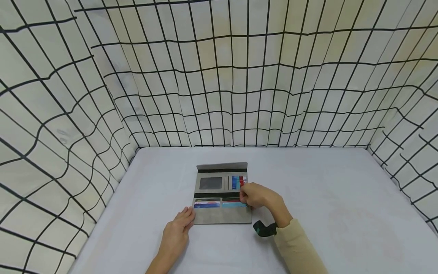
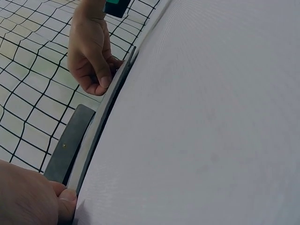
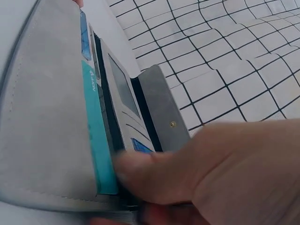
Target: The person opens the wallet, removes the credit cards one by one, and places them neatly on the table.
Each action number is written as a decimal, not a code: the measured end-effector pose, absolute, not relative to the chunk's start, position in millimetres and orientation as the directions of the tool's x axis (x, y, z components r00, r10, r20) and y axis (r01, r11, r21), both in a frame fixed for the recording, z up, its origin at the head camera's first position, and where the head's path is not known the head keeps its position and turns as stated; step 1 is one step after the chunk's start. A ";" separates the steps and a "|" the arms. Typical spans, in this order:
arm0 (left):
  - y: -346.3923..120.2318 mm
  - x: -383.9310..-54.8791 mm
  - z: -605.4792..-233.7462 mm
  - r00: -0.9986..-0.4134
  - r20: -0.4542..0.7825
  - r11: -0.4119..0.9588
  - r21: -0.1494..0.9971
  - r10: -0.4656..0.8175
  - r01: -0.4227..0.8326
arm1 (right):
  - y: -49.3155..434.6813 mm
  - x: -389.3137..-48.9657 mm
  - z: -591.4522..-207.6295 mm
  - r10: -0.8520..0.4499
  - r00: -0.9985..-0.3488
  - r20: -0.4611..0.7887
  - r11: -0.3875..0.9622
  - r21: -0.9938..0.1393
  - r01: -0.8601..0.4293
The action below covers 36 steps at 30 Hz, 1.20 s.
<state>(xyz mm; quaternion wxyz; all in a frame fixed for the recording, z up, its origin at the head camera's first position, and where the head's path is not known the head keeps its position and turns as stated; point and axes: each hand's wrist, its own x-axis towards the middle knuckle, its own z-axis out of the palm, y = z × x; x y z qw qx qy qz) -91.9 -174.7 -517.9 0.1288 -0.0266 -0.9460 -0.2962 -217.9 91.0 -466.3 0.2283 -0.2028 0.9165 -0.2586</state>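
A grey wallet [image 1: 222, 217] lies unfolded on the white table, its far flap [image 3: 161, 105] raised. In its near row are a blue-and-white card [image 1: 207, 204] and a light blue card [image 3: 96, 136]. Blue and red cards [image 1: 236, 182] fill the slot at the upper right, beside a clear window [image 1: 210, 183]. My left hand [image 1: 176, 232] holds the wallet's left edge, thumb [image 2: 68, 204] at the near corner. Over the right side, my right hand [image 1: 258, 196] has curled fingers and its thumb against them; I cannot tell whether a card is between them.
The white tabletop [image 1: 325, 198] spreads around the wallet. White walls with a black grid [image 1: 239, 76] rise behind it and at both sides. A dark band with a black device [image 1: 265, 229] is on the right wrist, beside a beige sleeve [image 1: 297, 247].
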 end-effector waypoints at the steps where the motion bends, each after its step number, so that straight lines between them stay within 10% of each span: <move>1: -174.7 -92.1 -517.8 -0.964 0.263 0.822 0.554 -0.025 0.130 | 92.0 -218.7 -466.4 -0.482 -0.820 -0.308 0.788 -0.562 -0.252; 19: -176.3 -92.1 -513.4 -0.963 0.267 0.810 0.571 -0.030 0.133 | 98.5 -220.5 -458.4 -0.460 -0.820 -0.341 0.812 -0.536 -0.232; 36: -173.5 -96.1 -514.1 -0.964 0.262 0.828 0.550 -0.046 0.110 | 112.3 -210.4 -481.9 -0.458 -0.838 -0.298 0.647 -0.758 -0.084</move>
